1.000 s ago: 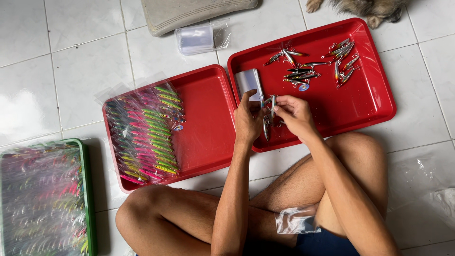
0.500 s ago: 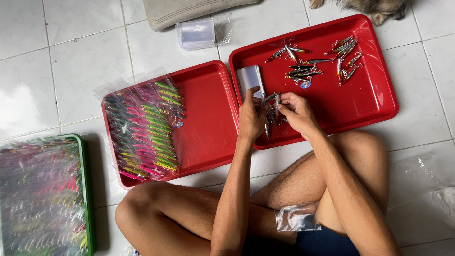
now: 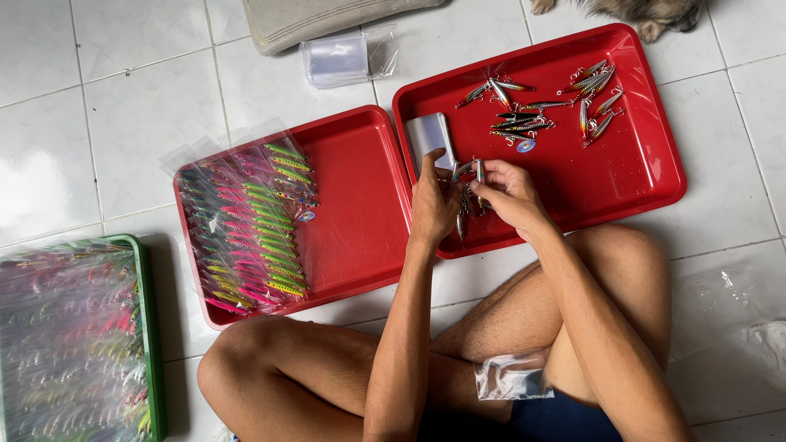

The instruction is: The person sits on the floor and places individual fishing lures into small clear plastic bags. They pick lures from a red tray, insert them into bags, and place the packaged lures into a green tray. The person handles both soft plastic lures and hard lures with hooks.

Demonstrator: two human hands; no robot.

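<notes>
Both hands — left hand, right hand — pinch silvery fishing lures together over the right red tray

The green tray runs off the left and bottom edges, its bagged lures a blur. The top edge cuts the grey cushion and a furry animal. Between both hands, the small lures are partly hidden; each grip's exact hold is unclear.
</notes>
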